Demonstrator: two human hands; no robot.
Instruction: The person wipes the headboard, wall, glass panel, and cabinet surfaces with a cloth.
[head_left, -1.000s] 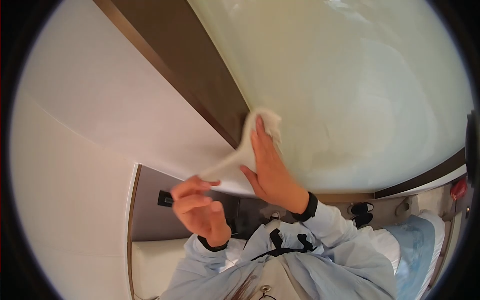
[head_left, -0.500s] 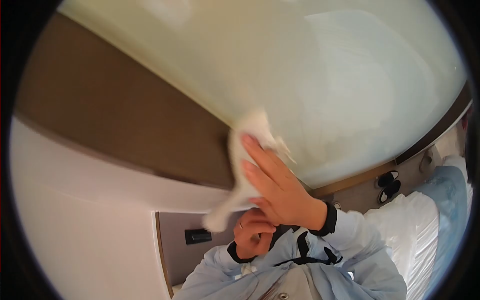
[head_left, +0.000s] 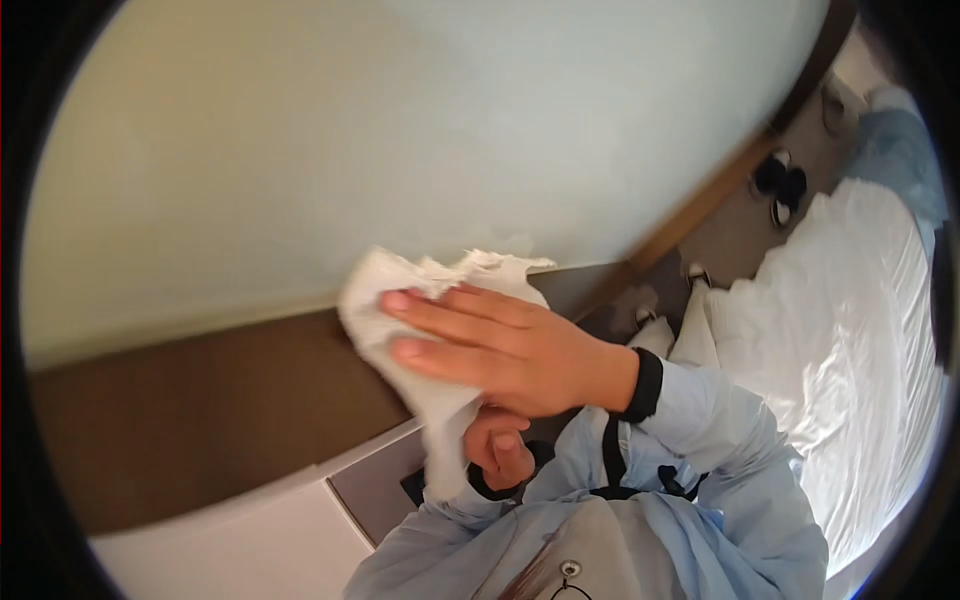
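Observation:
My right hand (head_left: 505,350) lies with its fingers stretched over a white cloth (head_left: 375,290), pressing it where a pale, glossy panel (head_left: 300,150) meets a dark brown band (head_left: 210,410). One end of the cloth hangs down on the left, and its far edge looks frayed. Just below, close to my chest, my left hand (head_left: 497,447) is closed with curled fingers. It sits beside the hanging end of the cloth, and I see nothing in it.
To the right, a bed with a rumpled white sheet (head_left: 800,330) has a blue cover (head_left: 895,150) at its far end. Dark shoes (head_left: 778,185) stand on the floor beyond. A white surface (head_left: 240,550) lies at lower left.
My view has turned, so the brown band now runs flatter across the left. My right hand and the cloth have shifted left in view. My left hand stays low and closed.

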